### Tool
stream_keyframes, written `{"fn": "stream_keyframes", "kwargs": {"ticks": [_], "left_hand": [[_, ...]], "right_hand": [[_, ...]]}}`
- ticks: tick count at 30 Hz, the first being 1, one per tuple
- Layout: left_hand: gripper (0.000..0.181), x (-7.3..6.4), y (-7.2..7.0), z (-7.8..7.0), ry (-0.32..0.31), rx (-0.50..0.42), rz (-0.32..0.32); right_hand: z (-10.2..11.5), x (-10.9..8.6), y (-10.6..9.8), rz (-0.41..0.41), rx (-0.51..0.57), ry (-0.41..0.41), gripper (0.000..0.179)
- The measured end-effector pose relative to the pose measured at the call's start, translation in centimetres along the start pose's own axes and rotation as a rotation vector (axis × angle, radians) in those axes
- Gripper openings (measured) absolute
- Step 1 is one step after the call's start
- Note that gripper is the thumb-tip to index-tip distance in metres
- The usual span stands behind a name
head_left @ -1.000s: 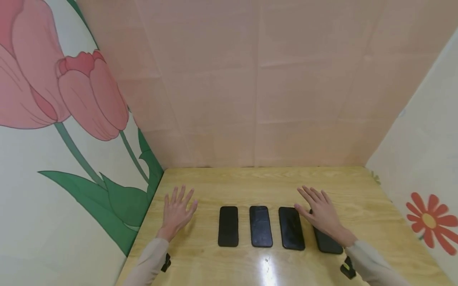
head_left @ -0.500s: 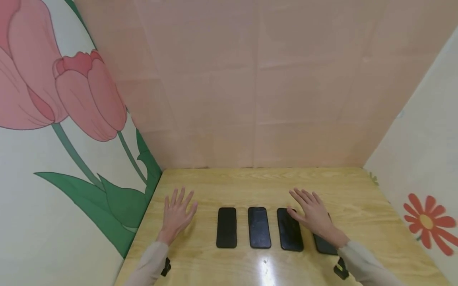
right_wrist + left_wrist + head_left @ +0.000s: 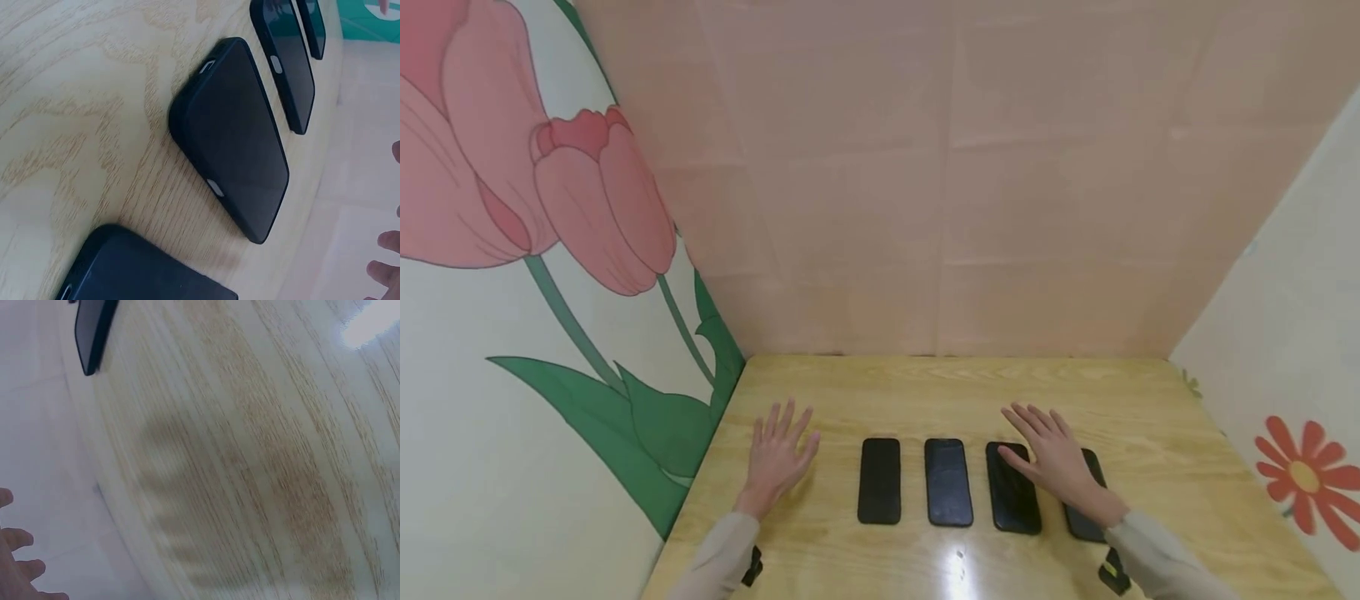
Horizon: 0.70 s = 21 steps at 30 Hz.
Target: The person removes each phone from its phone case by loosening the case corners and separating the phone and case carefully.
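Note:
Several dark smartphones lie in a row, screens up, on the table. The leftmost phone (image 3: pixel 879 482) is closest to my left hand (image 3: pixel 777 458), whose fingers are spread above the wood, holding nothing. Beside it lies a second phone (image 3: pixel 948 483) with a slightly bluish sheen. My right hand (image 3: pixel 1054 462) hovers with extended fingers over the right end of the row. Its thumb overlaps the upper part of the third phone (image 3: pixel 1015 504) in the head view. The rightmost phone (image 3: pixel 1084 527) is partly hidden beneath this hand. In the right wrist view, side buttons show on a phone (image 3: pixel 234 137).
The wooden table (image 3: pixel 827 550) meets a pinkish papered wall (image 3: pixel 865 208) at its far edge. A tulip-painted wall (image 3: pixel 490 417) bounds the left side, and a wall with a red flower (image 3: pixel 1303 475) stands at right. A light glare (image 3: pixel 958 571) falls near the front.
The right hand has shifted left, from over the rightmost phone toward the third one, uncovering more of the rightmost phone. The left hand stays about where it was; the view shifts slightly.

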<state>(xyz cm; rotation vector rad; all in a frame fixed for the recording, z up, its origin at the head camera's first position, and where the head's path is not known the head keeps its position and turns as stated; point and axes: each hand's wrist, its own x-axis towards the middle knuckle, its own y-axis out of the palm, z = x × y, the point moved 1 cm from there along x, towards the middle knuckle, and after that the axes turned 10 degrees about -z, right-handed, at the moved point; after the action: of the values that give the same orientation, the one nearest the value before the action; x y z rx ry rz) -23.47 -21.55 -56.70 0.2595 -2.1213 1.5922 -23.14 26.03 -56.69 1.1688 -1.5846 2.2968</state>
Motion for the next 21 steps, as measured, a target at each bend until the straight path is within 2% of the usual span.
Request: {"fn": "stream_keyframes", "kwargs": {"ticks": [6, 14, 21], "left_hand": [[0.056, -0.3, 0.4, -0.3, -0.008, 0.024, 0.018], [0.056, -0.5, 1.3, -0.5, -0.02, -0.003, 0.019], [0.056, -0.4, 2.2, -0.5, -0.007, -0.008, 0.0]], "right_hand": [[0.7, 0.1, 0.6, -0.007, 0.018, 0.001, 0.07], [1.0, 0.0, 1.2, 0.033, 0.033, 0.014, 0.072], [1.3, 0.3, 1.4, -0.001, 0.028, -0.004, 0.073]]}}
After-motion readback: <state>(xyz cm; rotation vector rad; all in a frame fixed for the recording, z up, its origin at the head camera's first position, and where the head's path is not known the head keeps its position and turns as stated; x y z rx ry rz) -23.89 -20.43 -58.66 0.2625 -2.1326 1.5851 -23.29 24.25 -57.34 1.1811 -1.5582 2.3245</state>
